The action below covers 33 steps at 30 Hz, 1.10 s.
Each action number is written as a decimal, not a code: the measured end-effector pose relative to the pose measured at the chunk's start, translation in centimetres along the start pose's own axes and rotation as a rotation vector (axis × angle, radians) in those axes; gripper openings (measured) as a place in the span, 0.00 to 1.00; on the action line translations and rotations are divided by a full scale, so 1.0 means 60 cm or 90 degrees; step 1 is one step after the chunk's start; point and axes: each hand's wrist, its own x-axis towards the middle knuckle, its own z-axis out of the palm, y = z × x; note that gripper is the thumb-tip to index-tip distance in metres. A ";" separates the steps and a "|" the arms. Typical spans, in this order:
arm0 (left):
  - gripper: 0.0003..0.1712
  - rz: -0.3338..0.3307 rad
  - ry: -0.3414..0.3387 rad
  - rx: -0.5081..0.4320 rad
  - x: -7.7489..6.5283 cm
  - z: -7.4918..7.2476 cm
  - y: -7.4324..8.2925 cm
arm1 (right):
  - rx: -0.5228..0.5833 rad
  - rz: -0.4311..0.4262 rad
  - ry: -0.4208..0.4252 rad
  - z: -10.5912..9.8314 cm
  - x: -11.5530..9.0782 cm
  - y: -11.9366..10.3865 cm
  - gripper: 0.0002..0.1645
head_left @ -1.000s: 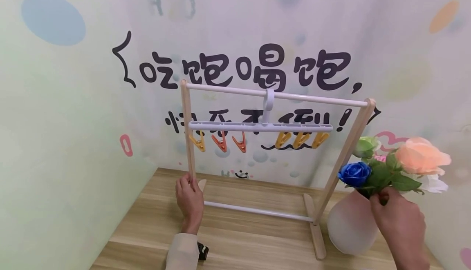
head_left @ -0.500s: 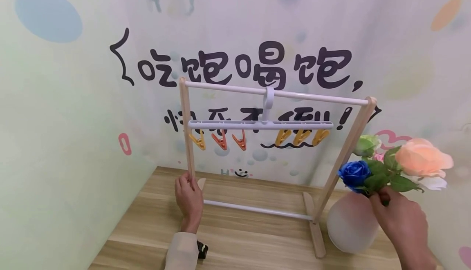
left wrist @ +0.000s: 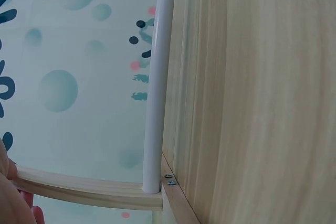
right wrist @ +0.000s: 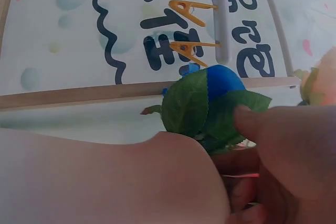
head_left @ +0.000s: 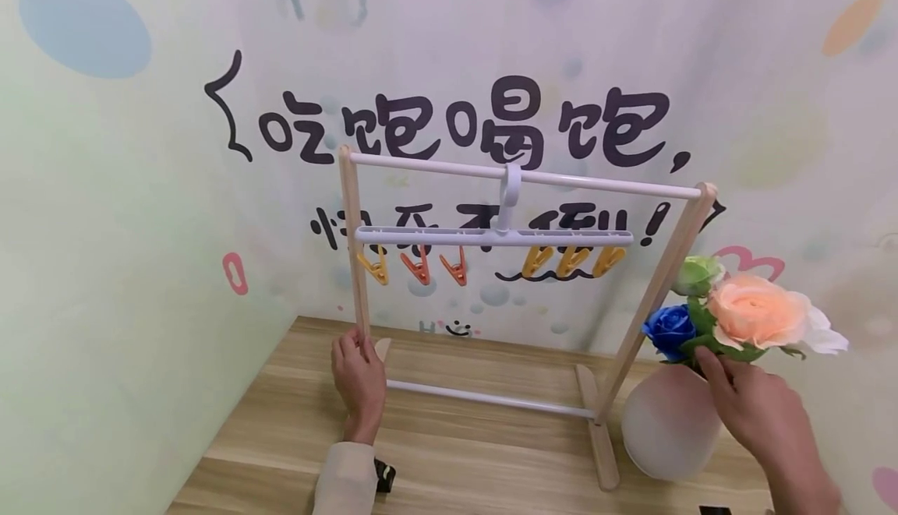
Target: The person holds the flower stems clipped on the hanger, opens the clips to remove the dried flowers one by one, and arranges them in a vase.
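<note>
In the head view my left hand [head_left: 359,373] grips the left wooden post of a small hanging rack [head_left: 677,269] low down; its fingertips also show on the post [left wrist: 79,184] in the left wrist view. At the right my right hand [head_left: 761,406] pinches leafy flower stems above the mouth of a rounded pink-white vase [head_left: 666,429]. A blue rose [head_left: 669,331], a peach rose [head_left: 758,311], a green bloom [head_left: 697,275] and a white bloom [head_left: 822,331] cluster above it. The right wrist view shows the thumb against a green leaf [right wrist: 236,114]; which stem it holds is hidden.
A pale hanger [head_left: 449,236] hooks over the rack's top rod, bearing several yellow and orange clips [head_left: 415,267]. The rack's right foot [head_left: 603,453] stands close beside the vase on the wooden table [head_left: 477,453]. A printed wall [head_left: 435,55] rises behind.
The peach rose has swung left, closer to the blue rose, as my right hand shifted the flowers. My left hand stays on the post. The view has drifted slightly.
</note>
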 end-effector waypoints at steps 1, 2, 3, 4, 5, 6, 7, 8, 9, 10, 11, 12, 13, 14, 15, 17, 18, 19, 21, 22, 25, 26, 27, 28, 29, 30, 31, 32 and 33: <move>0.11 -0.002 -0.002 0.001 0.000 0.000 0.000 | -0.002 0.007 0.019 0.002 0.000 -0.001 0.25; 0.11 -0.004 -0.004 0.001 0.000 0.000 0.000 | -0.004 0.009 0.044 0.004 0.000 -0.001 0.24; 0.11 -0.007 -0.006 0.002 -0.001 0.000 0.000 | -0.006 0.019 0.064 0.006 -0.001 -0.002 0.24; 0.11 -0.009 -0.007 0.003 -0.001 0.000 0.001 | -0.005 0.027 0.088 0.009 -0.001 -0.002 0.23; 0.11 -0.010 -0.009 0.003 -0.001 0.000 0.001 | -0.004 0.036 0.108 0.011 -0.001 -0.003 0.22; 0.11 -0.012 -0.010 0.003 -0.001 0.000 0.002 | -0.003 0.051 0.119 0.012 -0.002 -0.005 0.22; 0.11 -0.012 -0.009 0.002 -0.001 -0.001 0.003 | 0.002 0.066 0.131 0.012 -0.001 -0.006 0.20; 0.11 -0.012 -0.009 0.002 -0.001 -0.001 0.003 | 0.008 0.085 0.139 0.012 -0.001 -0.007 0.20; 0.11 -0.011 -0.008 0.001 -0.001 -0.001 0.003 | 0.015 0.106 0.144 0.012 -0.002 -0.009 0.20; 0.11 -0.010 -0.007 0.001 -0.001 -0.001 0.003 | 0.027 0.128 0.148 0.011 -0.002 -0.010 0.21; 0.11 -0.010 -0.007 0.000 -0.001 -0.001 0.003 | 0.040 0.150 0.152 0.010 -0.003 -0.011 0.23; 0.11 -0.009 -0.006 0.000 0.000 -0.001 0.003 | 0.051 0.167 0.160 0.010 -0.004 -0.012 0.24; 0.11 -0.008 -0.005 0.000 0.000 -0.001 0.003 | 0.066 0.180 0.174 0.009 -0.005 -0.013 0.24; 0.11 -0.008 -0.005 0.001 0.001 -0.001 0.003 | 0.083 0.194 0.187 0.009 -0.007 -0.014 0.25; 0.11 -0.008 -0.005 0.002 0.001 0.000 0.003 | 0.101 0.196 0.206 0.010 -0.008 -0.014 0.25; 0.11 -0.009 -0.004 0.003 0.002 0.000 0.002 | 0.125 0.196 0.241 0.010 -0.010 -0.015 0.24; 0.11 -0.009 -0.005 0.005 0.002 0.000 0.002 | 0.128 0.200 0.247 0.010 -0.010 -0.016 0.24; 0.11 -0.010 -0.005 0.005 0.002 0.000 0.001 | 0.131 0.203 0.253 0.010 -0.010 -0.016 0.24; 0.11 -0.010 -0.006 0.005 0.003 0.000 0.001 | 0.124 0.207 0.244 0.009 -0.008 -0.016 0.22; 0.11 -0.011 -0.006 0.005 0.003 0.000 0.001 | 0.114 0.210 0.233 0.009 -0.007 -0.017 0.22; 0.11 -0.013 -0.008 0.005 0.003 -0.001 0.001 | 0.085 0.210 0.192 0.008 -0.003 -0.016 0.20; 0.11 -0.014 -0.009 0.007 0.003 -0.001 0.001 | 0.080 0.211 0.182 0.008 -0.001 -0.016 0.21; 0.11 -0.015 -0.009 0.007 0.003 -0.002 0.001 | 0.076 0.215 0.172 0.008 0.000 -0.015 0.21; 0.10 -0.016 -0.009 0.008 0.002 -0.002 0.001 | 0.070 0.217 0.163 0.008 0.001 -0.014 0.21; 0.11 -0.016 -0.010 0.009 0.002 -0.002 0.001 | 0.065 0.221 0.152 0.008 0.002 -0.014 0.21; 0.11 -0.016 -0.010 0.010 0.002 -0.002 0.000 | 0.064 0.229 0.141 0.008 0.003 -0.013 0.23; 0.11 -0.016 -0.010 0.011 0.002 -0.002 0.000 | 0.066 0.237 0.130 0.008 0.004 -0.012 0.25; 0.11 -0.016 -0.010 0.012 0.002 -0.001 0.000 | 0.066 0.245 0.117 0.008 0.005 -0.011 0.27; 0.11 -0.015 -0.010 0.013 0.002 -0.001 -0.001 | 0.064 0.250 0.106 0.008 0.004 -0.010 0.28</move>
